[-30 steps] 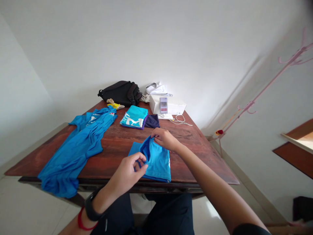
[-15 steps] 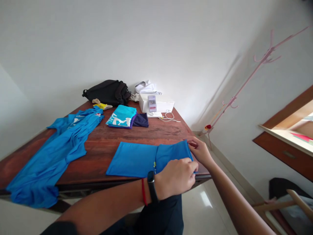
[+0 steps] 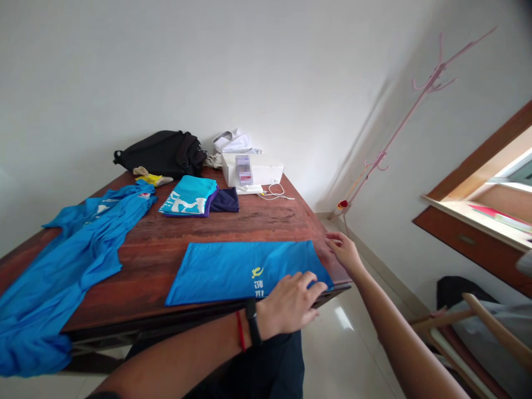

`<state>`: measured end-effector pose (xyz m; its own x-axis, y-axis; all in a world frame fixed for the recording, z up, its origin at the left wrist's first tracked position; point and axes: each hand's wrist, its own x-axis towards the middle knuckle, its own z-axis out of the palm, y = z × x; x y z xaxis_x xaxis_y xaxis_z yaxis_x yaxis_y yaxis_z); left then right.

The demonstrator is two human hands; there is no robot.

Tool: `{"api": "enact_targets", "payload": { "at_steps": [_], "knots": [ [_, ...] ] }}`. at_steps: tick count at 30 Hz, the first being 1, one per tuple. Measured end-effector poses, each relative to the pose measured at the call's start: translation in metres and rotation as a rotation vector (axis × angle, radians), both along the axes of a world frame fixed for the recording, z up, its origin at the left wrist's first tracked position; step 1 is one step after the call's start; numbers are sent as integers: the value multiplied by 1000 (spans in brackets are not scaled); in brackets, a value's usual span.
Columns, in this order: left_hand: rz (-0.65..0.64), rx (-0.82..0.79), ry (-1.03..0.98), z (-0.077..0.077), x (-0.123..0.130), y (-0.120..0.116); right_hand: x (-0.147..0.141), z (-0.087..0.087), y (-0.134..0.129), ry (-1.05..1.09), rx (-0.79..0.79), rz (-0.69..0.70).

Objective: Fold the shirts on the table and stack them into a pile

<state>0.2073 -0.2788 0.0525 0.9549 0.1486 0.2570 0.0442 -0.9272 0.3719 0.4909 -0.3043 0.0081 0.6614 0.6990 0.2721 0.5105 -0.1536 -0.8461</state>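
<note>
left hand (image 3: 288, 305) open and palm down, fingers spread, pressing on nothing but the near edge of the cloth, with no pinch or grip. black wristband (image 3: 252, 321) and thin red string (image 3: 240, 331) around the left wrist. right hand (image 3: 343, 250) open too, fingers lightly curled, empty, fingertips just beside the cloth's right corner, over the desk's right edge.

under the left hand, a folded bright blue cloth rectangle (image 3: 236, 274) with a yellow logo and white print, lying flat along the near edge of a dark reddish wooden desk (image 3: 257, 221), its right end close to the near-right corner.

along the left edge, a long rumpled blue garment (image 3: 78, 244), spilling over the near-left corner. toward the far edge, a folded turquoise garment with white print (image 3: 189, 195), a folded navy cloth (image 3: 224, 200), a white box (image 3: 251, 170), a white cable (image 3: 276, 194) and a black backpack (image 3: 160, 154).
</note>
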Motion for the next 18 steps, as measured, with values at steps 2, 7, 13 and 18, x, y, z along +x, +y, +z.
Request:
{"api": "enact_targets", "payload": {
  "at_steps": [2,7,13,18],
  "knots": [
    [48,-56,-17,1,-42,15,-3,5,-17,-75,-50,2],
    [387,-83,-40,-6,-157,61,-44,24,-68,-319,-286,393],
    [574,155,74,-49,-254,90,-61,22,-94,-559,-348,507],
    [596,327,135,-69,-271,93,-52,7,-101,-646,-343,425]
  ]
}}
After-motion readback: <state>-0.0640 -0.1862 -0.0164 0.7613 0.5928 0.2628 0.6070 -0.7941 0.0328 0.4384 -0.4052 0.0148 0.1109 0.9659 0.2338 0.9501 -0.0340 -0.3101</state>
